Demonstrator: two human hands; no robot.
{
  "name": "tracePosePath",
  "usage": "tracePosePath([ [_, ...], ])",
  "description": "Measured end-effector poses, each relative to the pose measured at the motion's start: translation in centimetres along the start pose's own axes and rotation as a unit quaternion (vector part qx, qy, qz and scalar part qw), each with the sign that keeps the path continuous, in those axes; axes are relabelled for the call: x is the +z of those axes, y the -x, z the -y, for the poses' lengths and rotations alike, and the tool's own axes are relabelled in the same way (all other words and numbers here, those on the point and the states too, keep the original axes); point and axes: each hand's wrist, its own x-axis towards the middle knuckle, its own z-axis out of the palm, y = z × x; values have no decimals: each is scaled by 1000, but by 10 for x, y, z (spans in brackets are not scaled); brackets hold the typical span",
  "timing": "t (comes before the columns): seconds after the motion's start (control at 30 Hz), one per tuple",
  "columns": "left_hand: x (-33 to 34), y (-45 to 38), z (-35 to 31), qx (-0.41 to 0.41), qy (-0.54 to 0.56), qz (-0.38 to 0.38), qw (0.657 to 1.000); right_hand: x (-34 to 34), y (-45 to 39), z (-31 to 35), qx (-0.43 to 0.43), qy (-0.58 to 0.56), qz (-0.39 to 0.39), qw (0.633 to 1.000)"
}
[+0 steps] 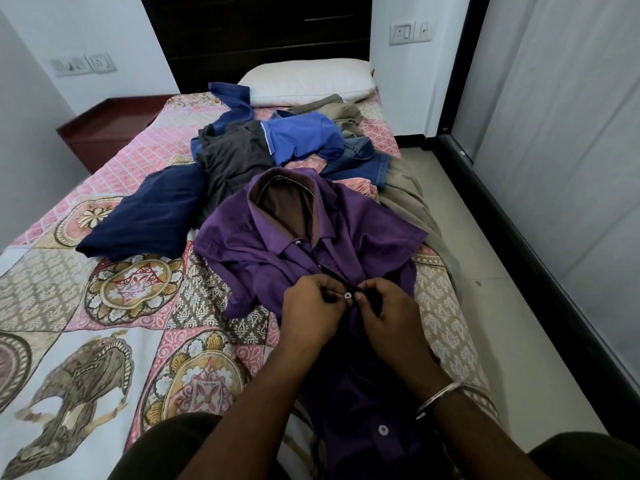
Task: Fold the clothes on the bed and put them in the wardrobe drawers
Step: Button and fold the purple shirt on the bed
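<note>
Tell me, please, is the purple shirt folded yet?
Not yet: the purple shirt lies spread face-up on the bed, both hands buttoning its front.

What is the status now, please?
Both hands, left and right, pinch purple shirt at a button. Shirt unfolded on bed. Clothes pile waits beyond.

You won't find any readable text here. The only lettering is a small dark tag inside the collar of the purple shirt (311, 244), just above the centre of the frame, and its pale marks are too small and blurred for you to make out. The switch plates (410, 33) at upper right carry no legible markings either.
</note>
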Motion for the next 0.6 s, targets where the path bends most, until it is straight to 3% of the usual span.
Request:
tracePosePath([
  [0.27,0,2,0,7,34,8,999,0,0,-2,7,-17,6,1000],
  [0.6,4,-2,6,-64,170,47,982,-3,-3,0,79,-100,-9,992],
])
